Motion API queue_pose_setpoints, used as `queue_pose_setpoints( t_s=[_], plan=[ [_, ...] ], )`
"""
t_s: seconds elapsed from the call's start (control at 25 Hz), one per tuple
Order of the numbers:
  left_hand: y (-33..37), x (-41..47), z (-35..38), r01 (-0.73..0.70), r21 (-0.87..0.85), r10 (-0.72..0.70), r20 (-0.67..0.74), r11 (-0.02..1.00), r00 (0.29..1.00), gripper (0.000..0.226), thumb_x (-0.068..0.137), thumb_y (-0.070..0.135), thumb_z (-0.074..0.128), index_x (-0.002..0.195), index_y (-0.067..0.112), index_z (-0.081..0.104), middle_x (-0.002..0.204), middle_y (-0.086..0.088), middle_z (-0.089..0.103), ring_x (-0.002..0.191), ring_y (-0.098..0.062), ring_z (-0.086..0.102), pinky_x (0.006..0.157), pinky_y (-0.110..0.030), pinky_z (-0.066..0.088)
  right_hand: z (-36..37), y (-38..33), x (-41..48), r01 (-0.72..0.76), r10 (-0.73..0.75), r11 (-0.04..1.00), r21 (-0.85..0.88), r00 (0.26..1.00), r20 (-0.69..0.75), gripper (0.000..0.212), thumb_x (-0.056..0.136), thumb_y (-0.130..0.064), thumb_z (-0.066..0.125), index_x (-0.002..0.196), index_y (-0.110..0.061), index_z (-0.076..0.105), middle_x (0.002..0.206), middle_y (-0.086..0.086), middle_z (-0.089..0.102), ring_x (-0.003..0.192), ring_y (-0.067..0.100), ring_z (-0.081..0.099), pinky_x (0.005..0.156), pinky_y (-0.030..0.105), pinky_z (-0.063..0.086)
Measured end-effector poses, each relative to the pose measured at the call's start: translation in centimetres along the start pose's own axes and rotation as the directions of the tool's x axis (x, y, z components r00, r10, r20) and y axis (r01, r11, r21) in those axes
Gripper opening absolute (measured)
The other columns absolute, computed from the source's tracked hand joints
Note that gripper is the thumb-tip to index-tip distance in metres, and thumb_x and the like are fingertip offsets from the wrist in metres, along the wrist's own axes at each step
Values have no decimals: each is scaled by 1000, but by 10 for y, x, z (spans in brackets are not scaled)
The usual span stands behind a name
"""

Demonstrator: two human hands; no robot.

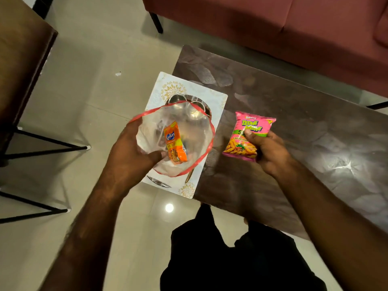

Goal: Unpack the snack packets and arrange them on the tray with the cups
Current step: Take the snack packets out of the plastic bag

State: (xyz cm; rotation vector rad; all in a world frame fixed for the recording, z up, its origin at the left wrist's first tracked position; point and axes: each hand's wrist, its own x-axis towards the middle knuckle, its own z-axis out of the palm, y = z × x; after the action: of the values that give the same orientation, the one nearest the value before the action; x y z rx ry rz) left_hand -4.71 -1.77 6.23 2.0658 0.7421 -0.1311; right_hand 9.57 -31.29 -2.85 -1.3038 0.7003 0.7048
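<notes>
At the near edge of the view, dark clothing (231, 259) and both bare forearms enter from below. The left hand (130, 152) is closed on the rim of a clear bag (189, 131) with a red edge, thumb inside the mouth, holding it open above the tray (214, 106). One orange packet (174, 143) lies inside the bag, tilted, its lower end beside the thumb. The right hand (266, 152) pinches a pink packet (249, 133), thumb on the front face and fingers behind, over the table (294, 114) just right of the tray; contact between packet and table cannot be determined. The tray, white with gold floral corners, sits at the table's left end and overhangs its edge. Two steel cups (176, 99) stand at the tray's far part, partly hidden behind the bag. Further items on the tray show blurred through the plastic and cannot be identified. A wooden chair (19, 70) with black metal legs stands well to the left on the tiled floor (100, 70). A red sofa (273, 24) occupies the far side beyond the table.
</notes>
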Motion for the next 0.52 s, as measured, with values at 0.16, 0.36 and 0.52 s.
queue_pose_setpoints(
  t_s=[0.16,0.36,0.52],
  plan=[
    [-11,6,-1,29,75,-28,-11,997,1000,92,68,21,91,144,37,42,119,9,69,69,-26,72,70,-31,55,8,48,53,-110,110,994,-1,994,-21,52,83,3,78,132,2,60,108,19,77,81,28,77,74,47,64],
    [-8,11,5,71,110,-75,38,991,996,92,70,20,90,143,43,39,102,61,46,95,-15,69,85,-57,58,16,78,108,-86,78,994,-65,990,-116,51,77,8,82,123,3,63,100,18,78,62,19,77,52,34,62],
    [1,8,10,65,154,-71,34,986,997,92,69,18,90,143,42,41,96,41,56,79,-27,71,75,-38,60,10,75,115,-106,72,966,-236,986,-148,39,77,5,83,111,-7,66,101,12,78,70,20,77,58,35,63]
  ],
)
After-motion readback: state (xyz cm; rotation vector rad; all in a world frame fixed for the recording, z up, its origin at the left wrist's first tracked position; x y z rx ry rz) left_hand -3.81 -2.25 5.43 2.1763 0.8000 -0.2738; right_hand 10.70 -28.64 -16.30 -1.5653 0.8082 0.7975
